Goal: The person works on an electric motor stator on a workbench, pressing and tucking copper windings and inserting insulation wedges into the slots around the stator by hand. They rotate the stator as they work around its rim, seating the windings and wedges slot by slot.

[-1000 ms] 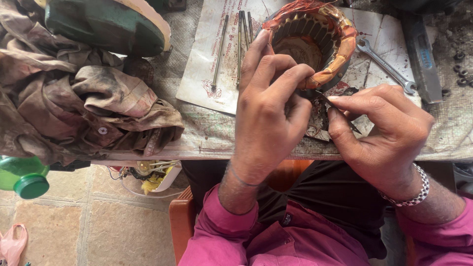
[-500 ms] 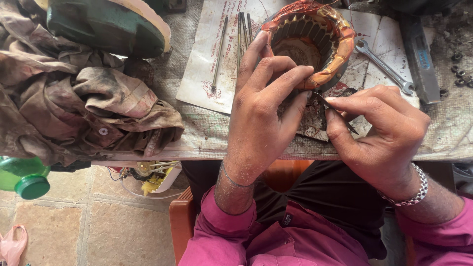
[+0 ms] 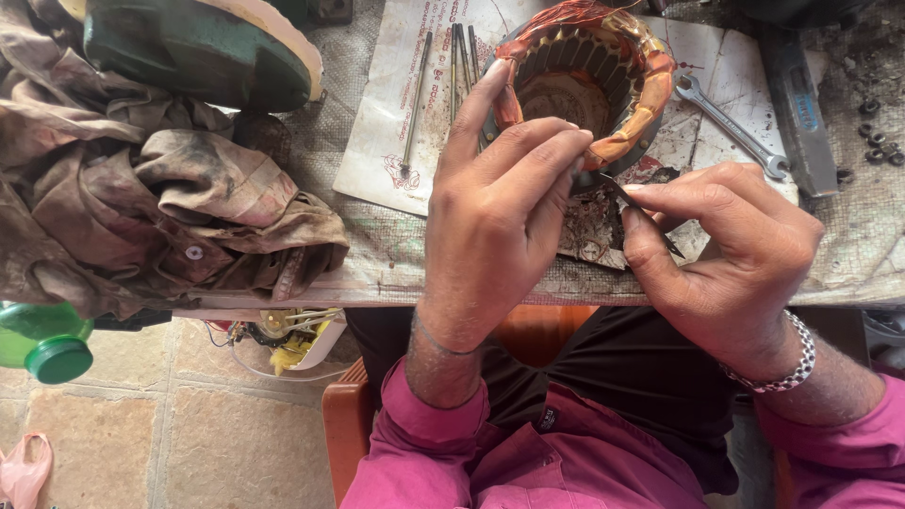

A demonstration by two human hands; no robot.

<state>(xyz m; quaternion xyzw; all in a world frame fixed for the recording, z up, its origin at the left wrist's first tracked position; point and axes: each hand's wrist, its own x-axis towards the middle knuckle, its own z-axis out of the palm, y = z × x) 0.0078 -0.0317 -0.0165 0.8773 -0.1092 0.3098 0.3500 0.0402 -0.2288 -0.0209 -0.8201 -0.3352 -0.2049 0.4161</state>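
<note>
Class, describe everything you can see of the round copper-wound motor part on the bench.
The motor part is a round ring with a slotted metal core, copper-coloured wire coils bunched round its rim and orange wrapping at places. It stands open end up on a stained paper sheet. The left hand rests its fingers against its near side; the right hand pinches a thin dark tool beside it.

Bright, even daylight across the worktop [image 3: 377, 273], seemingly from above and the far side. Soft shadows only: a dim band under the near edge, darker folds in the rags [image 3: 160, 207] at the left end. Mild sheen on the wrench [image 3: 731, 124] and the white paper [image 3: 386, 132], no harsh glare. Sharp focus on both hands and the copper windings [image 3: 589, 80]. Slight stretching toward the corners.
</note>
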